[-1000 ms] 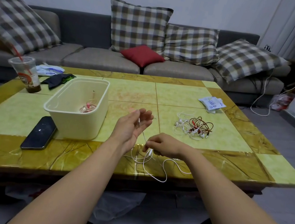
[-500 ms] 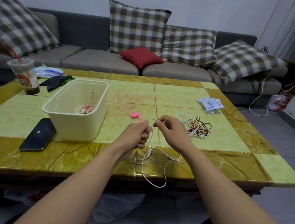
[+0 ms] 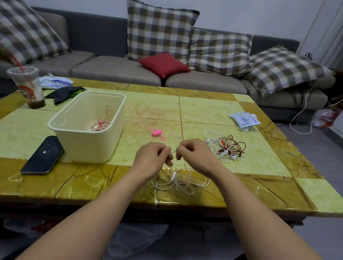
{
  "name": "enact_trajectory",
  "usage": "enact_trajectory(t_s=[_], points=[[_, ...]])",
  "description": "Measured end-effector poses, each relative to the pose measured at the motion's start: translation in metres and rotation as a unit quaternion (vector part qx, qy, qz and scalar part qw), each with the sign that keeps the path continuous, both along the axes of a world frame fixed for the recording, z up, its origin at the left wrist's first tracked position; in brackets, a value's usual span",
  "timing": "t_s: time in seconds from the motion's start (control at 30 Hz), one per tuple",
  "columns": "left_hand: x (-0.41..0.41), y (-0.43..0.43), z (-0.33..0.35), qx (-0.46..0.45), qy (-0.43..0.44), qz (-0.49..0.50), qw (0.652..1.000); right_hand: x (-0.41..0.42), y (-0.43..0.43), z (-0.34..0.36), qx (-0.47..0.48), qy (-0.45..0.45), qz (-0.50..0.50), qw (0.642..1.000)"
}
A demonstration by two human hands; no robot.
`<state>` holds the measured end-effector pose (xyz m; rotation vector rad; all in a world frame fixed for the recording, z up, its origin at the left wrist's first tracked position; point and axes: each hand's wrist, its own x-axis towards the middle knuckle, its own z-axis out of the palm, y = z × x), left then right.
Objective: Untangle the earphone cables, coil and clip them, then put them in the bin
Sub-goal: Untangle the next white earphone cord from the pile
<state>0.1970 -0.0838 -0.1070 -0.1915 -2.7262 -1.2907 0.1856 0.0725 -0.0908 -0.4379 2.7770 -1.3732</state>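
Our white cable (image 3: 173, 176) is now pinched in both grips, left hand (image 3: 151, 160) and right hand (image 3: 195, 155) together above the bench (image 3: 246, 184), slack pooled at six o'clock; a second ago our left was open. Coiling looks begun: clip (image 3: 156, 132) at twelve o'clock, bin (image 3: 89, 140) at ten

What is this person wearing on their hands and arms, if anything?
Nothing that shows. The left hand and right hand are bare, with no gloves, rings or watch in view. The forearms are uncovered down to the picture's bottom edge, with no sleeves visible.
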Motion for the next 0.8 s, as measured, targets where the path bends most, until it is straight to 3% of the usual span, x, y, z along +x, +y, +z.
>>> enact_trajectory(t_s=[0.07,0.17,0.27,0.33,0.4,0.43,0.5,0.53,0.57,0.63,0.7,0.73,0.8], points=[[0.004,0.001,0.003,0.103,-0.093,-0.042,0.989,-0.004,0.004,0.000,-0.027,0.041,-0.050,0.998],[0.005,0.007,0.012,0.347,-0.209,-0.096,0.909,-0.008,0.008,-0.008,-0.021,0.059,-0.073,0.995],[0.003,0.012,0.021,0.568,-0.215,-0.069,0.792,-0.007,0.007,-0.013,-0.004,0.009,-0.017,1.000],[0.001,0.013,0.023,0.637,-0.170,-0.031,0.751,-0.003,0.004,-0.011,0.008,-0.058,0.056,0.997],[-0.002,0.012,0.018,0.611,-0.114,-0.008,0.783,0.002,-0.001,-0.009,0.025,-0.121,0.118,0.985],[-0.003,0.009,0.015,0.553,-0.083,0.002,0.829,0.004,-0.003,-0.008,0.034,-0.133,0.133,0.982],[-0.006,0.003,0.006,0.336,0.000,0.027,0.942,0.006,-0.004,-0.002,0.046,-0.111,0.123,0.985],[-0.006,0.000,0.003,0.213,0.043,0.032,0.976,0.006,-0.004,0.000,0.044,-0.087,0.097,0.990],[-0.005,-0.002,0.001,0.110,0.072,0.030,0.991,0.006,-0.003,0.003,0.034,-0.059,0.063,0.996],[-0.003,-0.002,-0.003,0.006,0.061,0.008,0.998,0.003,0.000,0.005,0.002,-0.003,-0.015,1.000],[0.001,0.001,-0.001,0.048,-0.017,-0.027,0.998,-0.001,0.004,0.004,-0.014,0.038,-0.066,0.997],[0.003,0.004,0.001,0.123,-0.072,-0.046,0.989,-0.002,0.006,0.001,-0.012,0.049,-0.078,0.996],[0.006,0.009,0.009,0.295,-0.169,-0.083,0.937,-0.005,0.008,-0.006,0.001,0.055,-0.083,0.995]])
